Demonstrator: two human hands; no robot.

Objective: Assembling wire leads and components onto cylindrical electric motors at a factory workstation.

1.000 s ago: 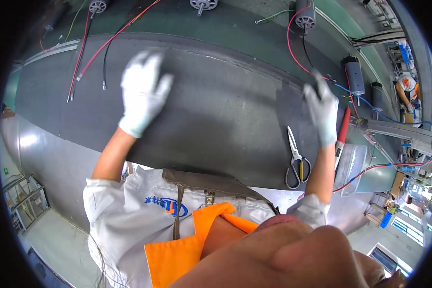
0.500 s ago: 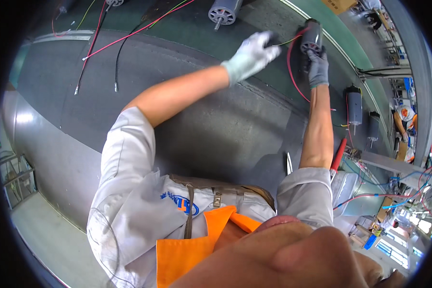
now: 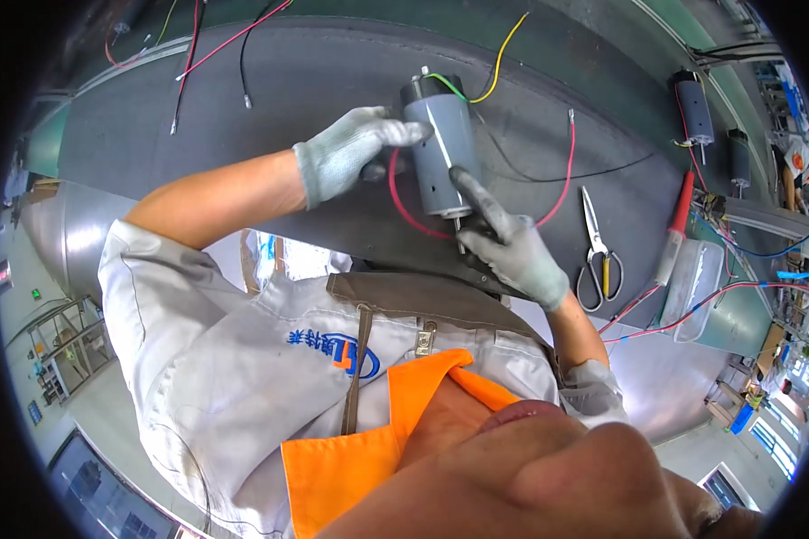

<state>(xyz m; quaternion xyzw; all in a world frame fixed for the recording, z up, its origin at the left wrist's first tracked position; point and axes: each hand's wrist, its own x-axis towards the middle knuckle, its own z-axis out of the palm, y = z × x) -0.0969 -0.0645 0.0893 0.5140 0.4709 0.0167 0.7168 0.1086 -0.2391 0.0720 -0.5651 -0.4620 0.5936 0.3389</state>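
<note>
A grey cylindrical electric motor (image 3: 447, 148) with a black end cap lies between my hands, its shaft end toward me. Red, black and yellow-green wires spread out from it. My left hand (image 3: 355, 153), in a pale work glove, grips the motor's left side, thumb on top and fingers partly hidden beneath. My right hand (image 3: 515, 251), gloved too, is closed around the shaft end, with the index finger laid along the grey casing. Scissors (image 3: 595, 251) with a yellow mark on one handle lie to the right of my right hand.
A red-handled tool (image 3: 679, 225) on a cord and a clear plastic tray (image 3: 695, 292) are at the right. Two more motors (image 3: 694, 110) stand beyond them on the green belt. Loose red and black wires (image 3: 189, 81) lie at the far left of the dark bench (image 3: 234, 135).
My right hand has brought the motor from the far right belt to the bench in front of me. The left hand, empty before, has come onto the motor.
</note>
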